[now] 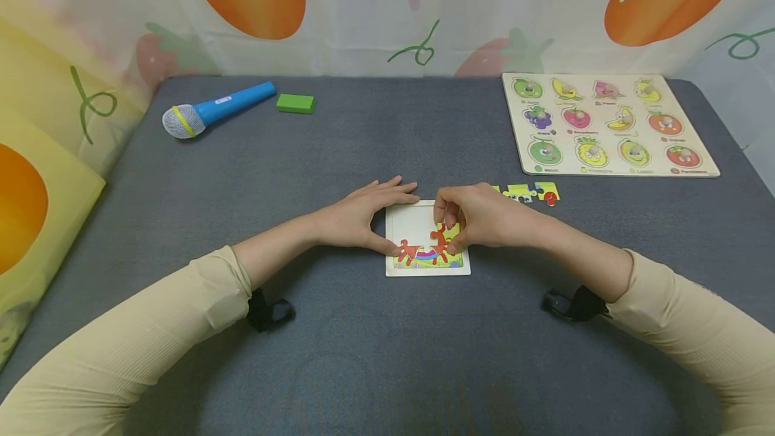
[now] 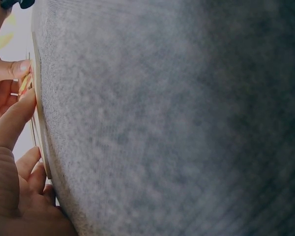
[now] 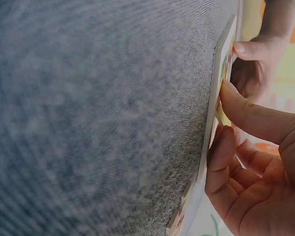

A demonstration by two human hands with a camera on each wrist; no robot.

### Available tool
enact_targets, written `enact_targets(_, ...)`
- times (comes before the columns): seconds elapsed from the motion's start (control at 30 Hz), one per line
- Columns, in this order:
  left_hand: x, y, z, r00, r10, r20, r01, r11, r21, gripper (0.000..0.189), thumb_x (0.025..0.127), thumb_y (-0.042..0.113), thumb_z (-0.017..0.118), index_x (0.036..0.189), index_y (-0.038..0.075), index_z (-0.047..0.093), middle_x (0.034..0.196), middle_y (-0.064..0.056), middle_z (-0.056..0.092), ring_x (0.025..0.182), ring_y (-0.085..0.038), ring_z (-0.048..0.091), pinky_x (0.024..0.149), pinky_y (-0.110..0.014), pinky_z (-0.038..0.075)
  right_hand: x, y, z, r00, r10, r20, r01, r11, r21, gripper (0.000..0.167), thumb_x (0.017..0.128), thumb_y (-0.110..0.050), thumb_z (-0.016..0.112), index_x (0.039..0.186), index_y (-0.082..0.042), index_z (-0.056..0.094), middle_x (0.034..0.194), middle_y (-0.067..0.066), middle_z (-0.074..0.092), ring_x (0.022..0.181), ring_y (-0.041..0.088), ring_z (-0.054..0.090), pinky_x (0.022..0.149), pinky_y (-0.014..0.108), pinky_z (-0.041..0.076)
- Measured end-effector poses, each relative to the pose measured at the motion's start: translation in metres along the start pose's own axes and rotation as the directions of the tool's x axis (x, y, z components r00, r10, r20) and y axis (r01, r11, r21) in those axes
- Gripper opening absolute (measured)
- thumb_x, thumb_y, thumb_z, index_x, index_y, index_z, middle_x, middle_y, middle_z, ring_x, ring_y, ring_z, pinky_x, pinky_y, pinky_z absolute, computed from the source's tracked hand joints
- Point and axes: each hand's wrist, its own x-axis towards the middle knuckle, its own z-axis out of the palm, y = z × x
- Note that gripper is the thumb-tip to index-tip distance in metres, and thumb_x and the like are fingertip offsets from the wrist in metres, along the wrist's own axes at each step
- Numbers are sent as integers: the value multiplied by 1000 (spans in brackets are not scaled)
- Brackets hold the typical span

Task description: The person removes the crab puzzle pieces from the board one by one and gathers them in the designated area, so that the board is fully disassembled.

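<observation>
A square puzzle tray (image 1: 428, 272) with a pale rim lies on the table. Jigsaw pieces showing red animal figures and a rainbow (image 1: 426, 253) fill its near part; the far part is bare. My right hand (image 1: 493, 215) pinches a yellow-and-red jigsaw piece (image 1: 449, 230) between thumb and fingers, tilted over the tray's right side. My left hand (image 1: 366, 215) spreads along the left side with straight fingers, its thumb touching the near-left pieces and its fingertips by the far-left corner. In the right wrist view, the held piece (image 3: 223, 118) shows mostly edge-on.
Several loose jigsaw pieces (image 1: 519, 192) lie right of the tray, partly behind my right hand. A fruit peg board (image 1: 617, 172) stands at the back right. A toy microphone (image 1: 227, 106) and a green block (image 1: 295, 103) lie at the back left. A printed curtain (image 1: 357, 12) borders the table.
</observation>
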Motion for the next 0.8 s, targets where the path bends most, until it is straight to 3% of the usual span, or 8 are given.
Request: enact_targets(0.8,-1,0,0,1000,6,-1,-6,1000,-5,84,80,32,81,151,12,41,166,-4,25,158,-26,8,129,-50,2,0,1,0,1000,-6,22,6,1000,-23,29,70,-12,88,86,-12,64,75,1,57,68,14,48,60,26,39)
